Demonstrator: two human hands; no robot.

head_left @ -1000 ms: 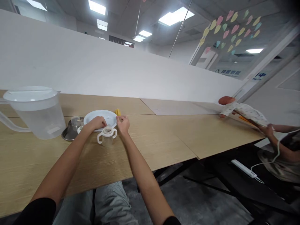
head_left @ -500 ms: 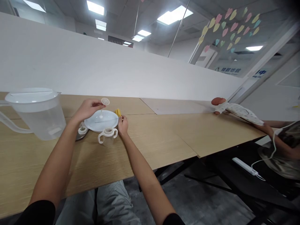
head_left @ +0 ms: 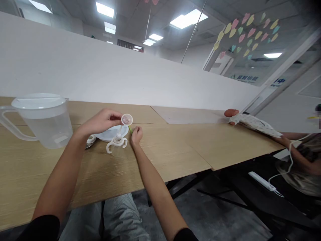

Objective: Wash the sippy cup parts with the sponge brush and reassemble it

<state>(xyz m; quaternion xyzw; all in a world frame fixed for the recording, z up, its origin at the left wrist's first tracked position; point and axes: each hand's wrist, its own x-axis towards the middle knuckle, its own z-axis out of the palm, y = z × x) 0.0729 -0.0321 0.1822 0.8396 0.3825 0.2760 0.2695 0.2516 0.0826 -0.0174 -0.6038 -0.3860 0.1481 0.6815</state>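
My left hand pinches a round, whitish sippy-cup straw piece. Its pale straw hangs down, with a small weighted end at the mouth of a clear cup with two white handles. Just right of the bowl, my right hand is closed, apparently on a thin rod that is hard to see. A yellow-green strip shows beside its fingers. The white bowl stands behind the cup, partly covered by my left hand. Left of it, a small white ring-shaped part lies on a dark dish.
A large clear lidded pitcher holding liquid stands on the left of the wooden table. At the far right, another person's arm touches a doll in patterned white cloth. A white power strip lies on a black seat.
My left hand has moved right with the straw piece, from above the bowl to over the cup. The straw piece's round face has turned toward me. My right hand has shifted slightly right.
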